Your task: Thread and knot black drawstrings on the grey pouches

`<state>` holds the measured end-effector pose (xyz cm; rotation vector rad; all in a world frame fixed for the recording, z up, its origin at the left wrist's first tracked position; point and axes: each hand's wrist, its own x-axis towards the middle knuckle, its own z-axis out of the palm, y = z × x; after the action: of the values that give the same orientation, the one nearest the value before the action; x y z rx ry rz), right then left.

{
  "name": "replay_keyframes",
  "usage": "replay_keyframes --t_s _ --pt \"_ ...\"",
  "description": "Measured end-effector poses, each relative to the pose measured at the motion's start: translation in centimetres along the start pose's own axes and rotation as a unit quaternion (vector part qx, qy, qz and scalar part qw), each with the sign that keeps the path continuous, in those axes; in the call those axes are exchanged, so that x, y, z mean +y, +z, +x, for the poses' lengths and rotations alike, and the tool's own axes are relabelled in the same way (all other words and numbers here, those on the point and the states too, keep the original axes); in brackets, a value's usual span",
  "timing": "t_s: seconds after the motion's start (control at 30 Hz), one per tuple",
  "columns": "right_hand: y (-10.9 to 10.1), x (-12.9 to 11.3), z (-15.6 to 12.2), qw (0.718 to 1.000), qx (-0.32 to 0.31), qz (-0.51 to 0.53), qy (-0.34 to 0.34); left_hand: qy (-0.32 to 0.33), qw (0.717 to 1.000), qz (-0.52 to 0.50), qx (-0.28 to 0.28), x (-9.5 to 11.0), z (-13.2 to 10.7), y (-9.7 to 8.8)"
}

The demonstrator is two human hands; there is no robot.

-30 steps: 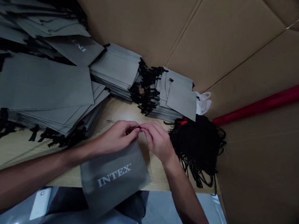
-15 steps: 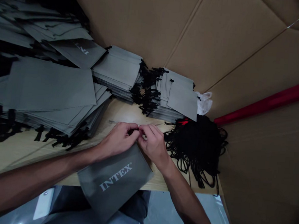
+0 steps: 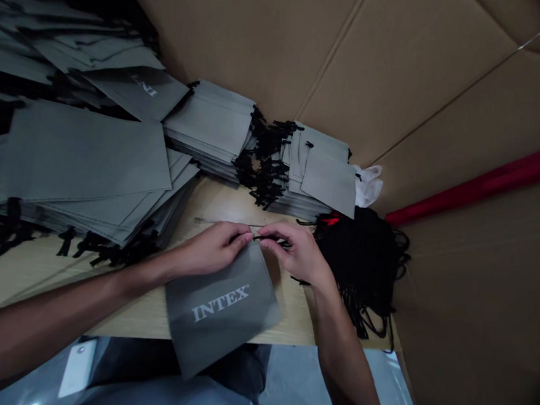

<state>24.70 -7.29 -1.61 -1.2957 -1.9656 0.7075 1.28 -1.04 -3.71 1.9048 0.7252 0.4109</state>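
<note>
Fingers (image 3: 240,242) clamped, our left hand (image 3: 215,248) pinches the grey bag (image 3: 224,326), our right hand (image 3: 306,254) black cord (image 3: 262,238); we seem mid-threading, next needing a steady pull.

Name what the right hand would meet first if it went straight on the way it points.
The right hand would likely meet the left hand first, close ahead, though depth is unclear.

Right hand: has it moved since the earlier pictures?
Yes. Judged against the grey pouch stack beyond it, the right hand has shifted rightward, toward the black cord pile and away from the left hand.
</note>
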Motion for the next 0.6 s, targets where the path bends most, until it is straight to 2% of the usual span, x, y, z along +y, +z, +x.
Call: replay_keyframes --t_s 0.1,0.23,0.3,0.43,0.6 --pt "-0.3 0.2 0.0 1.0 -0.002 -0.029 -0.012 -0.009 0.999 -0.01 -0.04 0.0 -0.1 0.2" --pt "-0.6 0.3 0.0 0.996 -0.049 -0.071 -0.03 0.008 0.998 -0.013 -0.064 0.1 0.0 -0.2" --pt "-0.4 0.3 0.1 0.993 -0.062 -0.095 -0.031 -0.015 0.999 0.009 -0.041 0.3 0.0 -0.5" --pt "0.7 -0.4 0.1 0.995 -0.034 -0.095 -0.022 -0.101 0.988 0.107 0.049 0.8 -0.2 -0.5" --pt "1.6 -1.6 0.1 0.997 -0.011 -0.074 -0.02 -0.118 0.98 0.115 0.111 1.2 0.4 0.3"
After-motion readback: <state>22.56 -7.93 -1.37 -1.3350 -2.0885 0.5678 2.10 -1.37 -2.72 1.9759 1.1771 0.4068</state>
